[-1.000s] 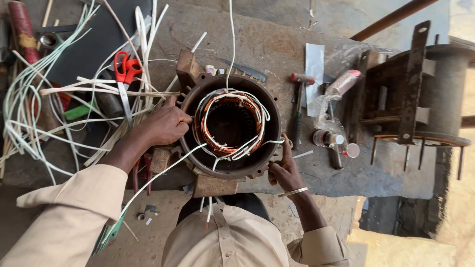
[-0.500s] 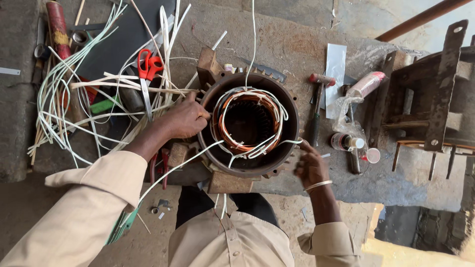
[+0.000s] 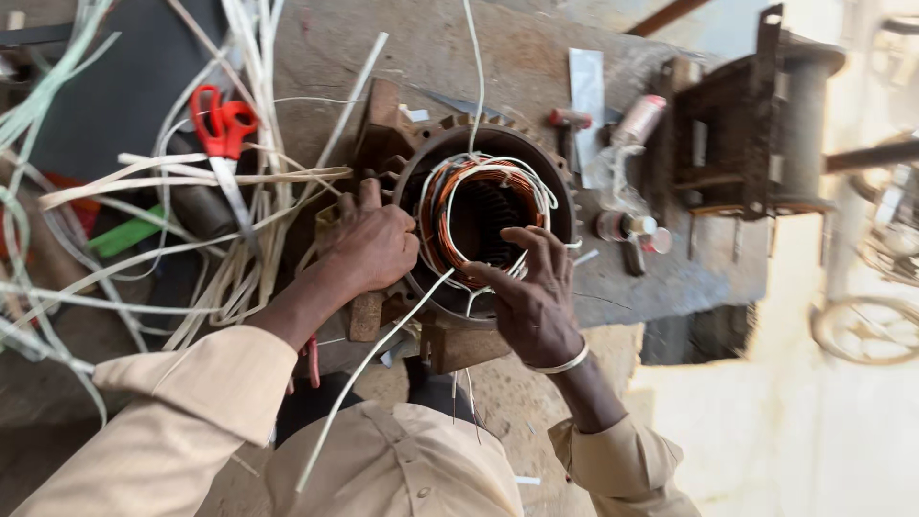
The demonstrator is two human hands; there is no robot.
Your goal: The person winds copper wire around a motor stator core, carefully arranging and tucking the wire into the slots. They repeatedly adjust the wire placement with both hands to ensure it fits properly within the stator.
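One motor stator [image 3: 436, 153], one red scissors [image 3: 222, 123]. Left hand [image 3: 375, 244] lay curled on stator's rim; right hand [image 3: 532, 292] half-open, fingertips on copper windings [image 3: 450, 196].

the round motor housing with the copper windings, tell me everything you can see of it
The motor housing is a round, rusty-brown metal shell with fins on its rim, lying on a worn metal table with its open bore facing up. Inside, copper windings ring the dark bore, with white sleeved leads looped over them; one white lead runs up out of the picture. The left hand rests on its left rim, and the right hand reaches over the lower right edge, fingers at the leads.
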